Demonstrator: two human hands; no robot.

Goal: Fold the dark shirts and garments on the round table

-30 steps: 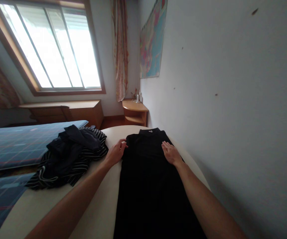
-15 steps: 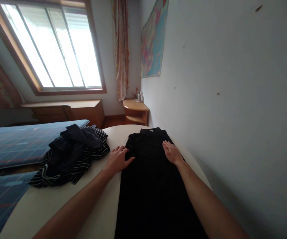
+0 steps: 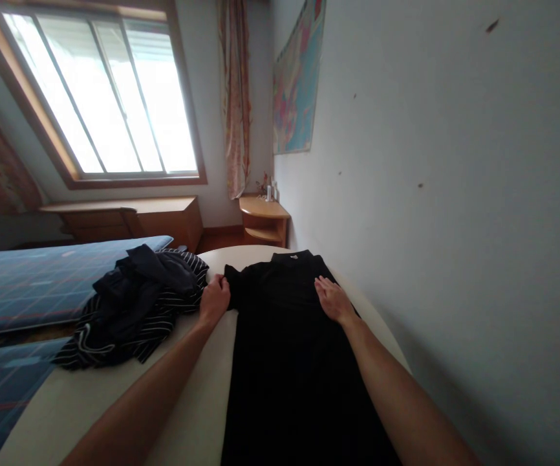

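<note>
A black collared shirt [image 3: 290, 362] lies spread on a pale rounded table [image 3: 183, 401], its collar at the far end. My left hand [image 3: 215, 299] is closed on the end of the shirt's left-side sleeve, which stretches out toward the left. Flat on the upper right of the shirt rests my right hand [image 3: 332, 299], its fingers extended and holding nothing. The sleeve on the right side cannot be made out.
Left of the shirt, a heap of dark and striped clothes [image 3: 139, 298] hangs over the table's edge. Beyond it is a blue plaid mattress [image 3: 28, 278]. A white wall [image 3: 454, 259] runs close on the right. A corner shelf [image 3: 264, 207] stands at the back.
My left hand has closed on the sleeve and drawn it out to the left, away from the shirt's body. My right hand has stayed on the shirt.
</note>
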